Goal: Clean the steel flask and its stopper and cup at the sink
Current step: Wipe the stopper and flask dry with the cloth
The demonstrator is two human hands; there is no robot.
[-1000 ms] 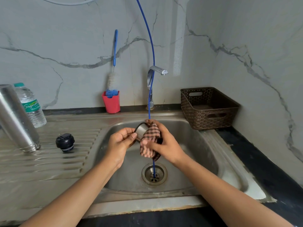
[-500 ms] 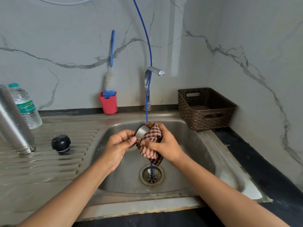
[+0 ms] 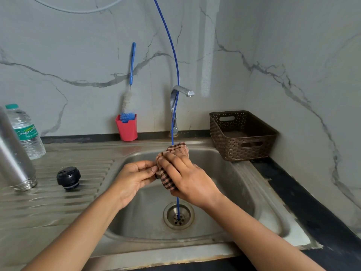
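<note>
Both hands (image 3: 134,179) (image 3: 188,179) around checked cloth (image 3: 177,151)

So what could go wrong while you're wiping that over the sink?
The cup, almost hidden in the checked cloth that the right hand grips, might slip into the sink. The blue cord hanging by that hand could snag. The steel flask, mouth-down on the ridged drainboard, might topple if bumped.

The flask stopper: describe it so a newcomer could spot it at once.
Start at the steel sink and look left of the basin to its ribbed draining board. The stopper stands there, right of the steel flask. It is the only squat, black, round piece; the flask and water bottle are tall.
</note>
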